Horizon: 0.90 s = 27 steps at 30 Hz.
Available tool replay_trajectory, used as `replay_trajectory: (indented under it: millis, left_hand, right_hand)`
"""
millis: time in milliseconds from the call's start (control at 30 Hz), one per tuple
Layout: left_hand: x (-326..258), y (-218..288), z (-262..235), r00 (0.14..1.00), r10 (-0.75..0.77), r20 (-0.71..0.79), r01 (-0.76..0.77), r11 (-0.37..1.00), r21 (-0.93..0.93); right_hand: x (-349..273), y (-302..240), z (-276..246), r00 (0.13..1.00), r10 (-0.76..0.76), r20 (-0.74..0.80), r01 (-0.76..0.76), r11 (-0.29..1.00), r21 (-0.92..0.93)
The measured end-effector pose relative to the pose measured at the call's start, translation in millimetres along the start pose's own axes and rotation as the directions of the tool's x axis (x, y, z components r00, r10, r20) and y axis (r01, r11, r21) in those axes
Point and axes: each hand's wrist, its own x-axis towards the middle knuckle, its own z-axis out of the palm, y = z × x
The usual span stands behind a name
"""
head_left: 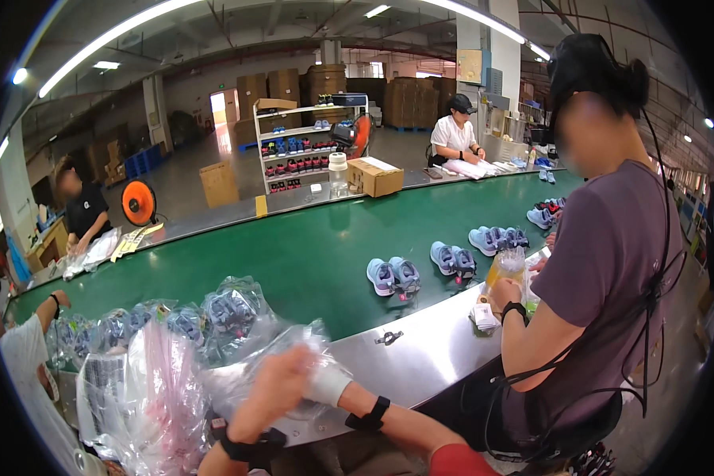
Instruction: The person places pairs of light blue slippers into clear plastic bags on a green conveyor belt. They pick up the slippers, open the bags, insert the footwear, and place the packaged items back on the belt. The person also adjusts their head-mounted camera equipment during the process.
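Note:
My left hand (271, 401), with a black strap at the wrist, is closed on a crumpled clear plastic bag (234, 377) at the near edge of the steel ledge (420, 349). My right hand (308, 363) lies against the same bag, just behind the left hand. It has white wrap at the wrist, and its fingers are mostly hidden and blurred. Several bagged dark-and-blue shoes (230, 309) are piled just beyond my hands. A stack of pink-tinted clear bags (166, 397) hangs to the left.
A green conveyor belt (293, 254) carries pairs of light blue shoes (393, 275) (452, 259) (496, 238). At my right, a co-worker in a purple shirt (611, 262) handles a clear bag (506, 270). Another person's arm (51, 305) is at the left. A cardboard box (375, 176) sits across the belt.

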Motion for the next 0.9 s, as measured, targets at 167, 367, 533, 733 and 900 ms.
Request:
replay_trajectory:
  millis: [167, 367, 533, 733, 900]
  left_hand:
    - [-40.3, -18.8, 20.1, 0.997, 0.069, 0.042, -0.069, 0.997, 0.016]
    - [-9.7, -25.1, 29.3, 0.99, -0.075, -0.118, 0.068, 0.996, -0.062]
    - [-2.5, -65.3, 18.0, 0.937, -0.11, -0.331, 0.05, 0.981, -0.186]
    - [-23.4, -108.4, -5.9, 0.726, -0.556, -0.405, 0.183, 0.724, -0.666]
    - [-16.8, -92.9, 11.6, 0.759, -0.584, -0.29, 0.192, 0.625, -0.757]
  right_hand:
    - [30.5, 10.0, -8.5, 0.975, 0.221, 0.014, -0.204, 0.919, -0.338]
    - [104.8, 49.6, -1.0, 0.945, 0.232, -0.232, -0.291, 0.919, -0.267]
    - [164.2, 90.7, 16.8, 0.784, 0.069, -0.616, -0.32, 0.896, -0.307]
    - [78.4, 69.8, 26.0, 0.918, 0.375, 0.132, -0.396, 0.892, 0.22]
    - [22.2, 28.6, -1.8, 0.972, 0.077, 0.223, -0.217, 0.66, 0.719]
